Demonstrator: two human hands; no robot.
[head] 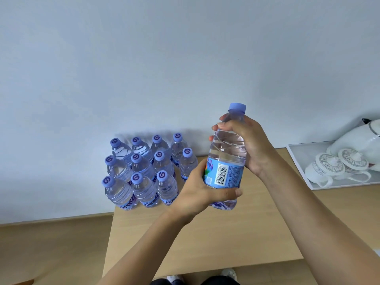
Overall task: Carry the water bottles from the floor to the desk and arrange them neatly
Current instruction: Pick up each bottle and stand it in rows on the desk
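Observation:
I hold one clear water bottle (228, 155) with a blue cap and blue label upright above the wooden desk (226, 233). My right hand (246, 145) wraps its upper shoulder just under the cap. My left hand (197, 190) grips the label and lower body from the left. Several matching bottles (144, 171) stand in tidy rows at the desk's back left corner, against the wall, to the left of the held bottle.
A white tray (300, 163) at the right edge carries two lidded white cups (337, 167) and a white teapot (362, 140). The desk's left edge drops to a wooden floor (51, 247). Shoes show at the bottom below the desk's front edge.

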